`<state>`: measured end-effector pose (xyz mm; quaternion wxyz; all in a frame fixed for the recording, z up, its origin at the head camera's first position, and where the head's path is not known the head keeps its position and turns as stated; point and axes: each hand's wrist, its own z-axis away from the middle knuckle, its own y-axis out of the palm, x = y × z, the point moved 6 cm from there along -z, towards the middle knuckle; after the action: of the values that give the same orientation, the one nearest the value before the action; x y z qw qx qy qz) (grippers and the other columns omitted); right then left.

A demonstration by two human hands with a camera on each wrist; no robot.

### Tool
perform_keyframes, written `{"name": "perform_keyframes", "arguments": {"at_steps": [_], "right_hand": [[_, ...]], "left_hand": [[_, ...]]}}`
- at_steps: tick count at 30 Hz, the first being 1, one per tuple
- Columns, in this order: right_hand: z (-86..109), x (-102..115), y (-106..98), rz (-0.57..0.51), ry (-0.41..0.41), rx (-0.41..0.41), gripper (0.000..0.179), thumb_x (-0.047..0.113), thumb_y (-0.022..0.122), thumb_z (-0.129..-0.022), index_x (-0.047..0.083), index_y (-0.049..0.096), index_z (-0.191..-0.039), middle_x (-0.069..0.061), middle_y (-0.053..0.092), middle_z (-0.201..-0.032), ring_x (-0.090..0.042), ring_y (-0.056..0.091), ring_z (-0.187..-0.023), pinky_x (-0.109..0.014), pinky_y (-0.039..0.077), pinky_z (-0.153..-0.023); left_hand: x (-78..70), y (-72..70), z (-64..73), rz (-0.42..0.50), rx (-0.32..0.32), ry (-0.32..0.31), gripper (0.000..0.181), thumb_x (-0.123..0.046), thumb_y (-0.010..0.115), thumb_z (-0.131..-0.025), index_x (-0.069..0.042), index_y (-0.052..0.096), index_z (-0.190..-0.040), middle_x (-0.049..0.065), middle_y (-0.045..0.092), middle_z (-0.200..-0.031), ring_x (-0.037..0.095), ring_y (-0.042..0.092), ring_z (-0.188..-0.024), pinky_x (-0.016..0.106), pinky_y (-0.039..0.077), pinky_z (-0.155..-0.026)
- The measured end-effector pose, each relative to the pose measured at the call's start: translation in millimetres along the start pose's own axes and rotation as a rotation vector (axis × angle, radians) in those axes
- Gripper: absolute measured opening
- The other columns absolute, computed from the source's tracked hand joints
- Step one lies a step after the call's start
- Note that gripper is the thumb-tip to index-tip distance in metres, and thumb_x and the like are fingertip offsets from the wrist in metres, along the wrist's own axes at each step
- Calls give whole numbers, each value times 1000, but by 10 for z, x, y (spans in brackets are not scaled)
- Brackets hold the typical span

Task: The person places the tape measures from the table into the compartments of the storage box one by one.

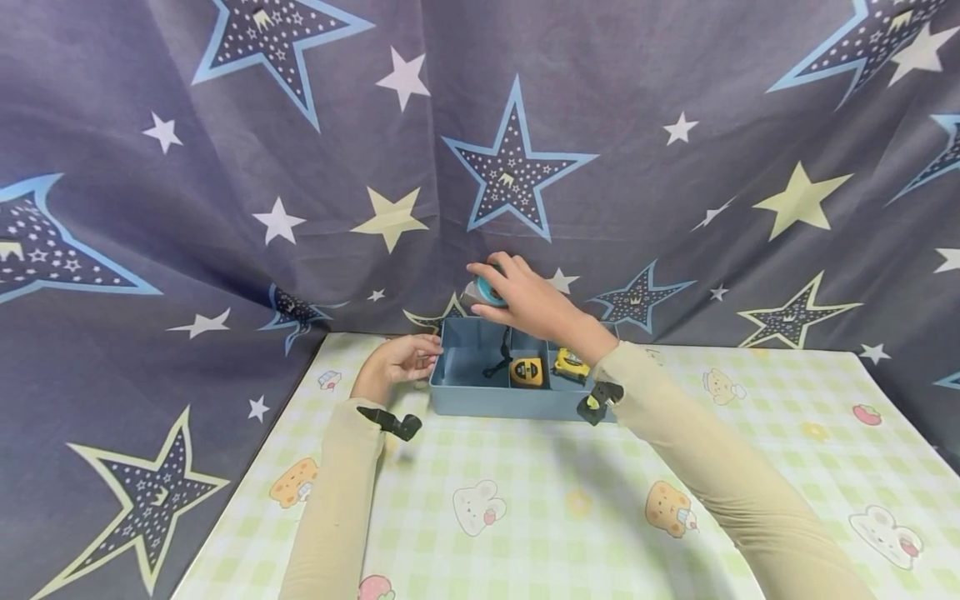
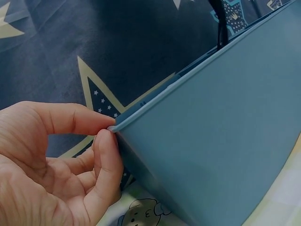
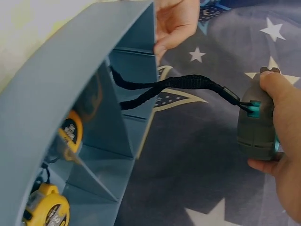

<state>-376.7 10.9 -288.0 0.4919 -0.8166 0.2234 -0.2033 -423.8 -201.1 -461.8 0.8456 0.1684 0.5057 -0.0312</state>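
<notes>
My right hand [image 1: 536,304] grips a grey and teal tape measure [image 3: 256,129] above the back of a blue divided storage box [image 1: 517,404]. From the tape measure a black wrist strap [image 3: 188,82] hangs down into the box's left compartment. At the box's left end, my left hand [image 1: 401,360] pinches the rim corner between thumb and finger, as the left wrist view shows closely. Inside the box lie two yellow tape measures, one [image 1: 527,372] in a middle compartment and another [image 1: 572,364] to its right.
The box stands near the far edge of a table with a green checked cloth [image 1: 540,500]. Behind it hangs a dark curtain [image 1: 630,167] patterned with stars. Thin dividers [image 3: 99,176] split the box's inside.
</notes>
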Motion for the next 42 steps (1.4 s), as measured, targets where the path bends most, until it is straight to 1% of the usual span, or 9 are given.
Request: {"name": "perform_keyframes", "arguments": {"at_steps": [6, 9, 17, 25, 30, 34, 38, 42], "right_hand": [[22, -34, 122, 76, -41, 4, 58, 40, 61, -102, 10, 46, -150, -20, 46, -140, -33, 52, -112, -40, 53, -79], [35, -59, 189, 102, -48, 17, 58, 40, 60, -103, 10, 46, -150, -20, 47, -140, -33, 53, -111, -41, 52, -81], [70, -99, 355, 135, -41, 79, 58, 40, 61, -103, 10, 46, -150, -18, 48, -139, -32, 51, -110, -44, 50, -88], [68, -99, 478, 147, -42, 130, 57, 41, 60, -103, 10, 48, -149, -15, 49, -133, -29, 49, -103, -42, 48, -86], [42, -106, 520, 136, -28, 173, 56, 42, 59, -104, 11, 47, -149, -13, 49, -130, -27, 47, -100, -41, 47, -83], [15, -114, 557, 139, -16, 231, 57, 42, 58, -104, 12, 47, -150, -12, 49, -127, -26, 45, -99, -40, 46, -82], [-5, -111, 602, 175, -20, 293, 57, 44, 57, -104, 12, 46, -151, -11, 49, -125, -26, 46, -100, -40, 47, -84], [-14, -100, 647, 231, -32, 327, 59, 48, 54, -104, 12, 46, -151, -12, 51, -127, -26, 49, -102, -40, 49, -87]], "left_hand": [[-11, 7, 9, -4, 8, 4, 18, 3, 48, -101, -15, 53, -99, -4, 61, -72, 5, 59, -63, 14, 54, -60], [-15, 7, 17, -9, 8, 7, 18, 3, 48, -101, -15, 53, -99, -5, 61, -72, 4, 59, -62, 14, 54, -60], [-11, -3, 9, -32, -9, 12, 22, 3, 49, -100, -17, 55, -94, -5, 61, -72, 4, 58, -62, 15, 53, -60], [-21, -1, 22, -32, -23, 8, 20, 2, 51, -99, -17, 54, -95, -6, 60, -72, 4, 57, -62, 15, 53, -59], [-22, 2, 25, -30, -19, 5, 19, 2, 51, -99, -16, 53, -98, -5, 60, -72, 5, 57, -62, 15, 53, -59], [-23, 2, 28, -30, -17, 4, 18, 2, 51, -99, -16, 52, -98, -5, 60, -72, 5, 57, -62, 15, 53, -60], [-17, 1, 30, -31, -20, 3, 20, 2, 51, -100, -17, 54, -95, -5, 60, -71, 5, 56, -62, 15, 53, -59], [-13, 11, 31, -39, -11, 5, 21, 2, 51, -100, -18, 55, -93, -5, 60, -70, 4, 57, -61, 15, 53, -60]]}}
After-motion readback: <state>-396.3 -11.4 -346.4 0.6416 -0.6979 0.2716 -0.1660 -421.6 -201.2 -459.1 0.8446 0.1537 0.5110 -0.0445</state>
